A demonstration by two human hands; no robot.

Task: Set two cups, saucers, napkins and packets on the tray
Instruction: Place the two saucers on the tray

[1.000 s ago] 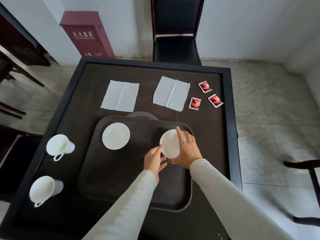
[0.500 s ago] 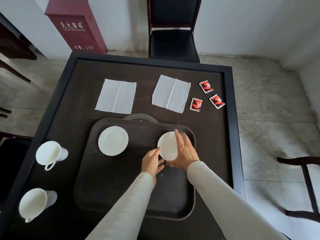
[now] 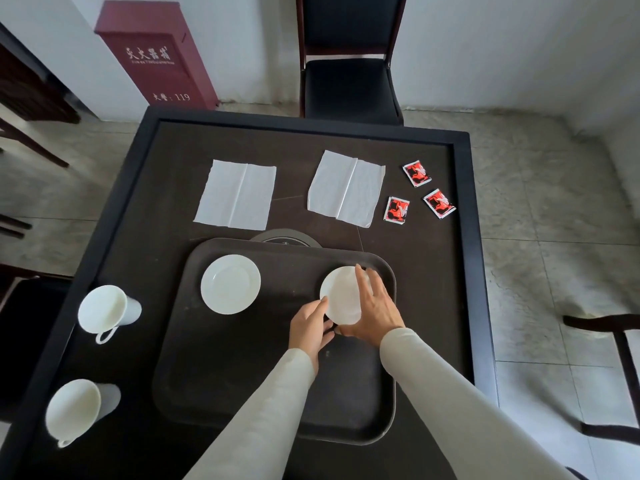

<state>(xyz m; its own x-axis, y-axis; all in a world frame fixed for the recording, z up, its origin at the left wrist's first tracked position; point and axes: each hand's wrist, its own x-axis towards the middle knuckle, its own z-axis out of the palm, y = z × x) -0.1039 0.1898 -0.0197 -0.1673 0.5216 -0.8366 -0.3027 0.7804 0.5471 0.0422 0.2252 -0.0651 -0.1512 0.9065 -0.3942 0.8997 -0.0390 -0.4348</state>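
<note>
Right hand (image 3: 375, 313) fingers spread over the right saucer (image 3: 339, 294), thumb at its near edge. Left hand (image 3: 310, 329) pinched the near-left rim. Over the last second the saucer barely shifted and stayed far-right on the tray (image 3: 242, 375), beside the left saucer (image 3: 230, 284). Couldn't tell if it sat flat. Saucers nearly done. Cups (image 3: 104, 308), napkins (image 3: 237, 194) and packets (image 3: 396, 209) were still on the table (image 3: 166, 216).

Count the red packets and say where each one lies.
3, all on the table, off the tray: one packet beside the right napkin, one farther back, one nearest the table's right edge. None seems hidden.
</note>
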